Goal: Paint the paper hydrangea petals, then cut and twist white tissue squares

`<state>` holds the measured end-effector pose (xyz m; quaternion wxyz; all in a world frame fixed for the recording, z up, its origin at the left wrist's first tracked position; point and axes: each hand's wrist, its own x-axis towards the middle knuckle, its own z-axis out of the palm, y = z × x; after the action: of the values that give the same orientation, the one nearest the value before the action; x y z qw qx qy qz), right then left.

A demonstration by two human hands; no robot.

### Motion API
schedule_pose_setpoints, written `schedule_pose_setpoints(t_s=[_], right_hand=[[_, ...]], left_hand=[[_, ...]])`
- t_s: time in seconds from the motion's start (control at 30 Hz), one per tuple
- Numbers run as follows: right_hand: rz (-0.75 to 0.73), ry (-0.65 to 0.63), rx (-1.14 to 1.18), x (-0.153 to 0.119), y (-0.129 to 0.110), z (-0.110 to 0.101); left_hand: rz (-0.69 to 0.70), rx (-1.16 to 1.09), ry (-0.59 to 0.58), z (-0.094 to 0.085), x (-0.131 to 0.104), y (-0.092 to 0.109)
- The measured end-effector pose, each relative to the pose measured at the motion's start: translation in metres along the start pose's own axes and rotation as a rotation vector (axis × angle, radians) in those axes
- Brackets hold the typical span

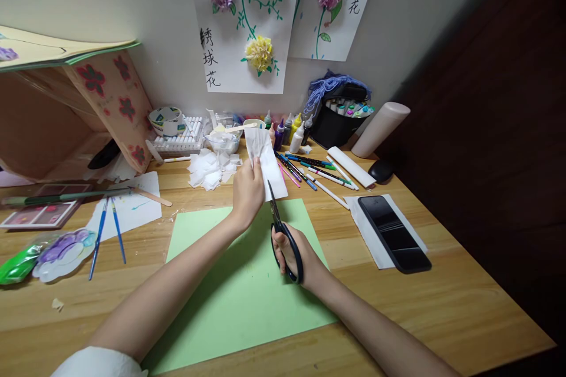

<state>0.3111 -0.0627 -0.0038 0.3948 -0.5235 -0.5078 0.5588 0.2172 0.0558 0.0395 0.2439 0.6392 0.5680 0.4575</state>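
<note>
While my left hand pinches white paper, my right hand grips black scissors, green sheet below.

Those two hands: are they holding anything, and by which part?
The left hand holds white paper by its left edge. The right hand holds scissors by their dark handle loops.

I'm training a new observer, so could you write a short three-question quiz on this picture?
1. What does the right hand hold? (a) a paintbrush (b) scissors (c) a glue bottle
2. True or false: the left hand holds white paper.
3. Fill in the colour: the large sheet below the hands is ____.

Key: 1. b; 2. true; 3. green.
</note>
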Motion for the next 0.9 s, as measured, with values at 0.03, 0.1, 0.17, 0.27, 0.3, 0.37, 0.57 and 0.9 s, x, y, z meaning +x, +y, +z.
schedule_pose_setpoints(t_s=[0.03,0.1,0.17,0.27,0.3,0.37,0.57,0.9], right_hand=[[-0.001,0.005,-0.008,0.000,0.001,0.000],[0.005,-0.005,-0.019,0.000,0.002,-0.001],[0.019,-0.029,0.002,0.001,0.001,-0.002],[0.040,-0.055,0.061,0.001,-0.003,-0.003],[0.047,-0.056,0.075,0.001,-0.004,-0.004],[0.051,-0.052,0.085,0.001,-0.004,-0.004],[0.012,0.002,0.044,0.001,-0.001,-0.003],[0.031,-0.022,0.027,0.001,-0.004,-0.007]], left_hand=[[-0.001,-0.005,0.003,0.000,0.000,0.000],[0.001,-0.017,0.004,0.000,0.000,0.000],[0.006,-0.031,0.000,0.000,0.000,-0.001],[0.015,-0.067,-0.034,0.002,-0.004,0.000],[0.015,-0.079,-0.049,0.002,-0.005,0.000],[0.011,-0.095,-0.070,0.004,-0.008,0.002],[0.019,-0.096,-0.051,0.006,-0.011,0.003],[0.016,-0.110,-0.081,0.006,-0.013,0.002]])
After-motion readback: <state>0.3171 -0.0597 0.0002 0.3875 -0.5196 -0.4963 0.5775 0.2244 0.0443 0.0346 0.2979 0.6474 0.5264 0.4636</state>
